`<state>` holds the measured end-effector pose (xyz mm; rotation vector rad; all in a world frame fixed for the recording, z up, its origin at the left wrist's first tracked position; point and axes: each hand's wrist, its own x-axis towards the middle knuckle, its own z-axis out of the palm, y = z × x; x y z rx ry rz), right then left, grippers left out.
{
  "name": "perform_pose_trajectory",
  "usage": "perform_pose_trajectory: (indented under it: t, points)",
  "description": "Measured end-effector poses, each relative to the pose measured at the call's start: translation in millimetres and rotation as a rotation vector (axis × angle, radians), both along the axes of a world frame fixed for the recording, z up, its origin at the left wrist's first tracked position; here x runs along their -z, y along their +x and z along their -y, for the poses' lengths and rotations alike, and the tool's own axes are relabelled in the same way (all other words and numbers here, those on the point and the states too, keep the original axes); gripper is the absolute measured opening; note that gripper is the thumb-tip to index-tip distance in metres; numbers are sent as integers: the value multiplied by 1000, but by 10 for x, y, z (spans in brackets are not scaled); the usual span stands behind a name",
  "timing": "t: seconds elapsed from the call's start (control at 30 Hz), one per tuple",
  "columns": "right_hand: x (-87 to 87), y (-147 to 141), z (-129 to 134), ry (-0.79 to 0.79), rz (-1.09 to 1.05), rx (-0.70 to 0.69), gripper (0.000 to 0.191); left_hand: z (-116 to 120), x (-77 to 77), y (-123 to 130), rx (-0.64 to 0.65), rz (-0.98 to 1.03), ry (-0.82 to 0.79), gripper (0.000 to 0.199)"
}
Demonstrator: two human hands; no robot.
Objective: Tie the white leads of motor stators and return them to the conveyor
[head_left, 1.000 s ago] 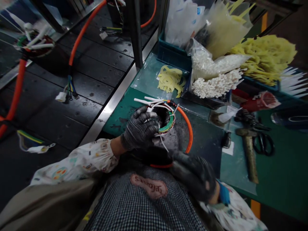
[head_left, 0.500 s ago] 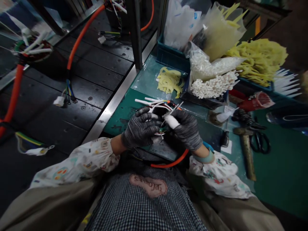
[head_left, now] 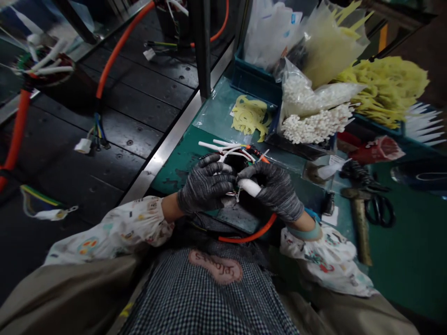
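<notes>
The wound stator, taken as the landmark, stood on the worktop directly in front of the apron. Its white-sleeved leads projected from the far left side of the rim. The left hand lay at the left rim with its fingers bent over the edge; the amount of grip could not be told. This placement matched both earlier frames. The right hand was set at the near right rim, thumb and fingers narrowed to a pinch on a thin white cord. One second earlier, this hand had been well apart from the stator, low on its near right side. Half a second earlier, longer strands had projected beyond the fingertips. The orange cable curved past the near side of the stator. Yellow cut pieces lay beyond it; the hammer lay to its right.
</notes>
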<state>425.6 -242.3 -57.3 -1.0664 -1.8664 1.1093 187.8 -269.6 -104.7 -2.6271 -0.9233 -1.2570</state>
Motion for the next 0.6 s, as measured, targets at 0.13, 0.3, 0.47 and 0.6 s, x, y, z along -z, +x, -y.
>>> perform_pose_trajectory:
  t: [0.13, 0.3, 0.47, 0.6]
  points:
    - [-40, 28, 5, -36, 24, -58, 7, 5, 29, -18, -19, -53, -41, 17]
    - [-26, 91, 4, 8, -8, -176, 9, -10, -4, 2, -36, -25, 13, 19]
    - [68, 139, 132, 140, 66, -327, 22, -5, -72, 41, 4, 24, 21, 23]
    - [151, 156, 256, 82, 127, -186, 27, 0, -35, 53, -10, 60, 4, 19]
